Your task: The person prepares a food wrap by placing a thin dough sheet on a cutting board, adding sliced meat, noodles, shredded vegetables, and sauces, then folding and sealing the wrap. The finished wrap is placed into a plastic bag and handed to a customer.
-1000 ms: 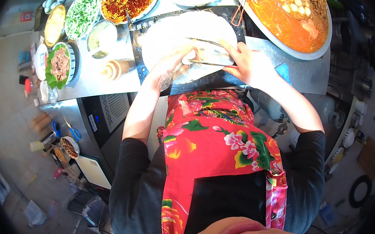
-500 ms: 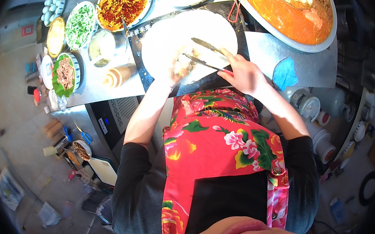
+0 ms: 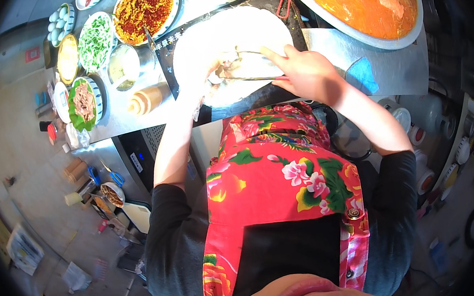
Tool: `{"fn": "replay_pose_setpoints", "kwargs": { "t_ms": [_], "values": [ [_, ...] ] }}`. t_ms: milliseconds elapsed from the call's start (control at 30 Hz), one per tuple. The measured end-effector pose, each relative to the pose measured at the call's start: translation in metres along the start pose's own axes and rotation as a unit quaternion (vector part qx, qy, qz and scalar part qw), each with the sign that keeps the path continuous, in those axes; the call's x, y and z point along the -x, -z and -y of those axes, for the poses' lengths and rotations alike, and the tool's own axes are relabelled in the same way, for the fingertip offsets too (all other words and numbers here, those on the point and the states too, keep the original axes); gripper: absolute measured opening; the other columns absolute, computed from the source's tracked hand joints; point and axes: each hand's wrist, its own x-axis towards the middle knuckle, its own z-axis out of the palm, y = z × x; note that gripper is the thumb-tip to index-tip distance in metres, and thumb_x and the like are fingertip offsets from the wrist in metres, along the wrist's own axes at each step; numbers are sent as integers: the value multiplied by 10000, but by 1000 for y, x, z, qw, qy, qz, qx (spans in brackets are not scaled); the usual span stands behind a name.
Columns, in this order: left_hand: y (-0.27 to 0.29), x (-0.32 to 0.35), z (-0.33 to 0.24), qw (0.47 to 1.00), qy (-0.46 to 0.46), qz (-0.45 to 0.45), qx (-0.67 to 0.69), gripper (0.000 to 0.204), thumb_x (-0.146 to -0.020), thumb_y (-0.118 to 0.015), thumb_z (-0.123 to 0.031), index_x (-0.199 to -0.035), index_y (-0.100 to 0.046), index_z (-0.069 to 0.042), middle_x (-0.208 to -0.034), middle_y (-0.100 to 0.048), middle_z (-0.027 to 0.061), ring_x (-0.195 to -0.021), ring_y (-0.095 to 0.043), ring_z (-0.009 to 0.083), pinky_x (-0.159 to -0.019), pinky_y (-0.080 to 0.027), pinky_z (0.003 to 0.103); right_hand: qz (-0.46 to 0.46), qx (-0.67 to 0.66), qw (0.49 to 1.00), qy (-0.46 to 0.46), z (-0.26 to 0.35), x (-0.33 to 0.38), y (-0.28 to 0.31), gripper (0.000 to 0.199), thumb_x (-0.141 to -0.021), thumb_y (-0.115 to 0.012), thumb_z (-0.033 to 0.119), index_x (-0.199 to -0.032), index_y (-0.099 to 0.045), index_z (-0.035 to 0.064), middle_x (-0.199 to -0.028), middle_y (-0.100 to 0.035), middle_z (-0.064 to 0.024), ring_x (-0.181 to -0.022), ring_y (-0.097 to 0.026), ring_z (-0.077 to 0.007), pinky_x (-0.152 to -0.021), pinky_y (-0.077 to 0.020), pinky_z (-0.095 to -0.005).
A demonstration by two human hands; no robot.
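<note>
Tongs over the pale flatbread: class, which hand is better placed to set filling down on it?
Right. The right hand already grips the tongs above the flatbread; the left hand only rests at the flatbread's edge.

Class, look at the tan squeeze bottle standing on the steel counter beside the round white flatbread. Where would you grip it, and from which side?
Grip the tan squeeze bottle around its wide body, not the narrow nozzle end. Judging by its pose, it seems to stand upright with bowls close behind it, so coming from the counter's front edge, the person's side, looks freest. The left hand is nearest; the right hand holds metal tongs.
</note>
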Motion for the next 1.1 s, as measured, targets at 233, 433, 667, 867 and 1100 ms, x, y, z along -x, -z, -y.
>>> {"fn": "replay_pose_setpoints", "kwargs": {
  "t_ms": [233, 433, 667, 867, 1100],
  "values": [
    [-3, 13, -16, 955, 247, 24, 163, 551, -932, -699, -49, -1425, -454, -37, -1241, -611, 130, -1032, -643, 183, -670, -581, 262, 5, -35, 999, 0, 8, -17, -1, 712, -923, -692, 348, -1524, -374, 137, -1022, -616, -207, -769, -691, -360, -685, -577, -437],
    [-14, 17, 7, 945, 213, -23, 248, 364, -1021, -610, -305, -1270, -532, -52, -831, -640, 87, -511, -553, 106, -411, -439, 223, -27, -99, 993, -63, 17, -3, -20, 660, -914, -697, 329, -1457, -426, 68, -1006, -647, -232, -854, -706, -372, -752, -588, -430],
    [-18, 20, 4, 943, 230, -3, 239, 401, -1060, -504, -433, -1210, -565, -66, -737, -621, 54, -479, -483, 82, -428, -377, 185, 13, -92, 993, -69, 16, 5, -6, 668, -950, -662, 362, -1494, -398, 79, -992, -637, -229, -803, -695, -371, -708, -576, -429],
    [-14, 20, 13, 987, 148, 63, 15, 350, -1072, -501, -371, -1252, -561, -77, -819, -617, 31, -538, -499, 63, -432, -378, 186, 4, 1, 999, -40, 16, 6, -4, 706, -939, -665, 403, -1512, -389, 97, -970, -628, -208, -718, -696, -320, -632, -573, -373],
    [-1, 22, 49, 999, 20, 23, -32, 374, -1077, -504, -311, -1319, -524, -26, -1029, -646, 72, -754, -614, 97, -579, -502, 217, -25, -5, 998, -62, 24, 5, -15, 657, -941, -660, 380, -1468, -426, 65, -979, -643, -218, -741, -698, -343, -669, -575, -403]
  ]
}}
